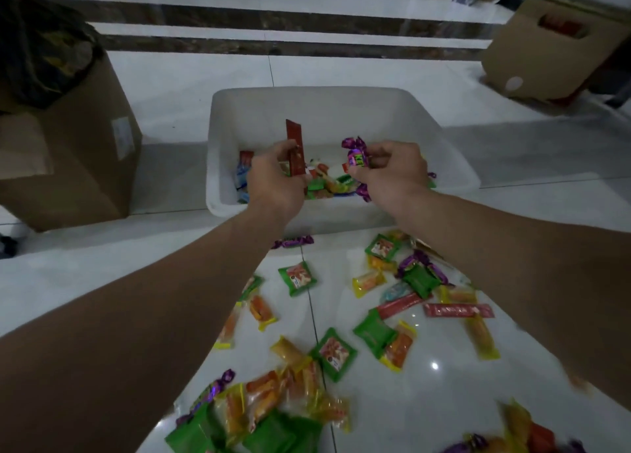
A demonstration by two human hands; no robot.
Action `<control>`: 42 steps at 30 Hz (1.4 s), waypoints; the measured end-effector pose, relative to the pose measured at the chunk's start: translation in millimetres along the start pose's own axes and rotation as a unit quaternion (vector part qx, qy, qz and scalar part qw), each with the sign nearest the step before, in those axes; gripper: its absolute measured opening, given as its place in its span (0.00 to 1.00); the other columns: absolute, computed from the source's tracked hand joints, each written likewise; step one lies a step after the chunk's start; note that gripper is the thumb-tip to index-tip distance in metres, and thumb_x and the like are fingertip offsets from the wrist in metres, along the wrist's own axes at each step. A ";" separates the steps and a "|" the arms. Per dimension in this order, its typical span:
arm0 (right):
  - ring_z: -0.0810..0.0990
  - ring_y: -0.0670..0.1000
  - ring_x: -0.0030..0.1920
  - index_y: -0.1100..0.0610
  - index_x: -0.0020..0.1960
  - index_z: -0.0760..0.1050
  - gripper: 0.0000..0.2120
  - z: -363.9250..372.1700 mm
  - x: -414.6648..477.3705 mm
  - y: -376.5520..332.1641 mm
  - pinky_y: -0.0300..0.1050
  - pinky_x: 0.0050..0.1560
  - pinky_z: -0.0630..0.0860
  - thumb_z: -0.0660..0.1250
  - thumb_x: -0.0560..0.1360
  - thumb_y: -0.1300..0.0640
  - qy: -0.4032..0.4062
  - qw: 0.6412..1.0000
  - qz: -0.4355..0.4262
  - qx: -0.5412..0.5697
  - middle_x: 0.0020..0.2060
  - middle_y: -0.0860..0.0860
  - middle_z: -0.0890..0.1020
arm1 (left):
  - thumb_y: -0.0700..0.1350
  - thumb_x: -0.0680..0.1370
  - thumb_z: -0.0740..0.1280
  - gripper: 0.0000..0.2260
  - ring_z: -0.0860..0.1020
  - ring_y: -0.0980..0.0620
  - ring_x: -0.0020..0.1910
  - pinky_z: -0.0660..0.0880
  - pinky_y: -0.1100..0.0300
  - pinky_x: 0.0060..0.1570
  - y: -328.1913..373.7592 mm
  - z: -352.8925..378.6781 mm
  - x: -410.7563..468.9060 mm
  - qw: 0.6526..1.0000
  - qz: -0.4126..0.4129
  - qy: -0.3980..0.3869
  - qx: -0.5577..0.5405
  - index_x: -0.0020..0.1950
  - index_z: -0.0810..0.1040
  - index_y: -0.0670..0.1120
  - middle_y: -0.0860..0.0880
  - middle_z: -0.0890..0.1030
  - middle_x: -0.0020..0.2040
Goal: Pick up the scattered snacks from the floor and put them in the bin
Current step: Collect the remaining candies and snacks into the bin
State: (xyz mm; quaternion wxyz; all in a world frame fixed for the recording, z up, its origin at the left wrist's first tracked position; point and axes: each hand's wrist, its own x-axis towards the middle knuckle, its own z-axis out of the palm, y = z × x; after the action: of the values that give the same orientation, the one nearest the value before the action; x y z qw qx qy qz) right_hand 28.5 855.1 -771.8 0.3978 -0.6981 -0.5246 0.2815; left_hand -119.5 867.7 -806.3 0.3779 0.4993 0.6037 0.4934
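tiled floor (392, 401), scattered snacks (297, 278), bin (341, 118)

Single head view, angled forward-down, close above bin (341, 104) and floor (392, 401).

White plastic bin (307, 114): rectangular, upright on the floor (191, 87), open top, bottom partly covered with mixed wrapped snacks (326, 184). Red stick sachet (295, 148): upright above the bin, pinched in the left hand (273, 182). Purple twist-wrapped candy (355, 157): over the bin, pinched in the right hand (392, 172). Scattered on the floor in front of the bin: green square packets (297, 278), yellow-orange packets (368, 283), 2 red sticks (459, 311), and 1 purple candy (293, 242) just beside the bin's near wall.
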 end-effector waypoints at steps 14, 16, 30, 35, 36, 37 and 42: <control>0.75 0.42 0.38 0.56 0.54 0.79 0.13 37.7 81.8 46.1 0.35 0.44 0.72 0.76 0.70 0.61 -0.002 0.999 0.027 -0.024 0.40 0.46 0.79 | 0.31 0.73 0.71 0.22 0.78 0.49 0.55 0.76 0.57 0.58 -35.7 23.0 60.1 0.996 -0.029 0.005 0.085 0.66 0.75 0.45 0.52 0.75 0.51; 0.78 0.46 0.43 0.57 0.57 0.79 0.16 42.9 85.2 46.9 0.37 0.49 0.75 0.76 0.70 0.60 -0.005 0.999 0.016 -0.040 0.47 0.51 0.81 | 0.33 0.73 0.72 0.22 0.78 0.48 0.55 0.76 0.56 0.59 -37.5 22.6 60.7 0.995 -0.025 0.006 0.099 0.66 0.74 0.45 0.51 0.75 0.54; 0.78 0.53 0.57 0.56 0.62 0.77 0.16 40.6 9.5 17.1 0.51 0.60 0.75 0.68 0.76 0.56 -0.055 0.975 -0.176 -0.127 0.56 0.53 0.81 | 0.48 0.76 0.70 0.23 0.75 0.49 0.60 0.70 0.58 0.61 -0.5 -42.0 7.1 0.961 0.088 0.012 0.261 0.70 0.71 0.52 0.48 0.75 0.65; 0.74 0.54 0.63 0.54 0.68 0.73 0.21 43.4 -28.0 -32.4 0.46 0.63 0.71 0.67 0.76 0.51 -0.094 0.953 -0.227 -0.179 0.63 0.53 0.77 | 0.49 0.76 0.69 0.25 0.72 0.48 0.66 0.69 0.55 0.64 22.3 -101.1 -15.7 0.948 0.090 0.021 0.304 0.72 0.68 0.51 0.49 0.73 0.69; 0.73 0.54 0.64 0.54 0.68 0.72 0.21 45.0 -35.1 -42.0 0.47 0.63 0.70 0.66 0.77 0.50 -0.102 0.950 -0.233 -0.180 0.64 0.53 0.76 | 0.50 0.76 0.69 0.25 0.72 0.48 0.66 0.70 0.54 0.65 24.0 -113.6 -19.7 0.941 0.092 0.023 0.326 0.72 0.68 0.51 0.49 0.73 0.69; 0.73 0.55 0.64 0.54 0.69 0.71 0.22 47.5 -42.7 -50.2 0.48 0.63 0.71 0.66 0.77 0.49 -0.109 0.947 -0.243 -0.180 0.64 0.53 0.76 | 0.52 0.76 0.68 0.25 0.72 0.47 0.67 0.70 0.52 0.65 24.9 -126.0 -24.7 0.929 0.096 0.024 0.356 0.72 0.68 0.51 0.49 0.73 0.69; 0.74 0.56 0.61 0.54 0.68 0.71 0.22 75.2 -82.3 -65.6 0.50 0.59 0.72 0.67 0.76 0.48 -0.169 0.935 -0.255 -0.181 0.63 0.53 0.75 | 0.54 0.76 0.67 0.25 0.70 0.45 0.67 0.69 0.49 0.65 13.6 -177.8 -68.5 0.898 0.091 0.006 0.430 0.72 0.68 0.51 0.47 0.73 0.69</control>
State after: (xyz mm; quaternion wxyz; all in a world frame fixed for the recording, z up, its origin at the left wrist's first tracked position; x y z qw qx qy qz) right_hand -89.7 804.6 -757.5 0.2290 -0.5433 -0.7862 0.1850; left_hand -270.4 762.2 -755.1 0.0767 0.6627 0.7114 0.2211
